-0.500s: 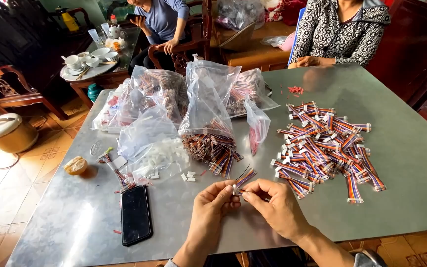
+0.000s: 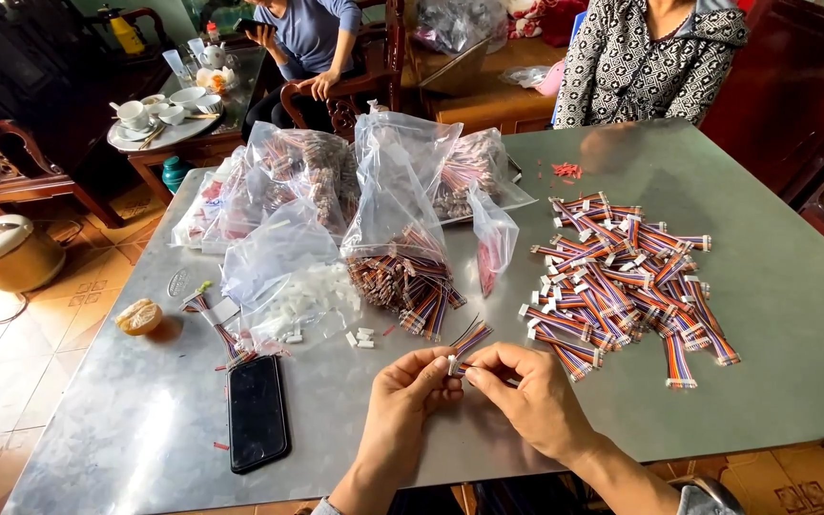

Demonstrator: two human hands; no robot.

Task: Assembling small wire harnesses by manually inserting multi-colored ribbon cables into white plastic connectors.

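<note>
We are pinching with both hands right at the near edge of the metal table (image 2: 765,315): our left hand (image 2: 410,389) is closing thumb and forefinger on a tiny white connector housing (image 2: 453,363), and our right hand (image 2: 526,396) is gripping the short multicoloured ribbon cable (image 2: 470,338) just behind its end, the loose wire tips fanning up and away from our fingers. The piece is looking feather-light and floppy, with fine wire ends that would probably bend easily, so we are judging the best hold to be close to the tip, where the flat band is stiffest, and on the plastic housing's sides. Moving outward, a few spare white housings (image 2: 361,337) are lying loose just beyond our left hand, next to a clear bag of white housings (image 2: 288,286). Further back, a tall clear bag of cables (image 2: 398,248) is spilling its coloured ends toward us, with more filled bags (image 2: 298,176) behind it. To our right, a heap of finished cables (image 2: 622,281) is spreading across the tabletop. To our left, a black phone (image 2: 257,412) is lying face up, and a piece of peeled fruit (image 2: 139,316) is sitting near the table's edge. Across the table, a person in a patterned top (image 2: 646,57) is sitting.
</note>
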